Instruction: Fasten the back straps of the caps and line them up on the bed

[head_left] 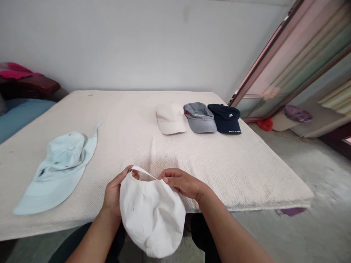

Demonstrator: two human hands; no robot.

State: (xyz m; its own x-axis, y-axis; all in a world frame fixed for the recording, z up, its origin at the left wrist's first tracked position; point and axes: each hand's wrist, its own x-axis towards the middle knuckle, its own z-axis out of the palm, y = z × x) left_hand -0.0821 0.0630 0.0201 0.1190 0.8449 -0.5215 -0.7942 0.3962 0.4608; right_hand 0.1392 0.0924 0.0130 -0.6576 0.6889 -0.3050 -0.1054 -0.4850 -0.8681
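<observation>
Between my two hands hangs a white cap [152, 217], its back opening and strap turned up and its crown down, over the table's near edge. My left hand [113, 193] grips it at the left end of the strap, where a small buckle shows. With thumb and fingers, my right hand [181, 182] pinches the right end of the strap. A light blue cap [65, 151] with a wide brim lies to the left on the table. Farther back, a cream cap [170, 118], a grey cap [200, 117] and a navy cap [225, 118] sit side by side in a row.
A cream textured cloth covers the table [123, 113], which stands against a pale wall [123, 44]. At the far left are a blue surface [24, 113] and a pink cloth [19, 71]. Sliding doors [287, 62] and grey floor [329, 175] lie to the right.
</observation>
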